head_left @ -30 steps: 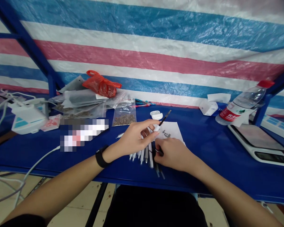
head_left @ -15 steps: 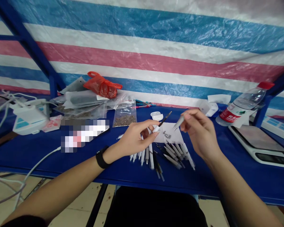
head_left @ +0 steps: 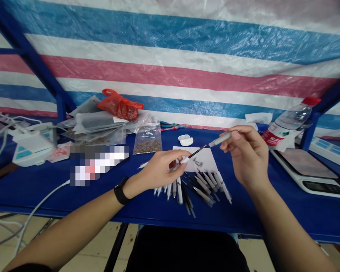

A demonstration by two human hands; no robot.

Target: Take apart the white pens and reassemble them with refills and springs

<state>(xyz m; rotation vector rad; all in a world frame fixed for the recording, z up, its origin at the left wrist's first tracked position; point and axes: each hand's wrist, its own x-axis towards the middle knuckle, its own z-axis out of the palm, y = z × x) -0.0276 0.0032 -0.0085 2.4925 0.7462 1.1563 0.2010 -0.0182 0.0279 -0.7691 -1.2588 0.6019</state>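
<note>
Your head-worn camera, facing forward and down over the table [head_left: 51, 175].
You look from above your own dark lap [head_left: 187, 251], across the tabletop to the striped sheet [head_left: 187, 75], which fills the upper part of this single view. Your left hand [head_left: 164, 168] sits near the middle and your right hand [head_left: 248, 155] right of it, both nearer the lens than the sheet. The wide field runs from white plugs [head_left: 34, 147] at left to the scale [head_left: 325, 189] at right.
</note>
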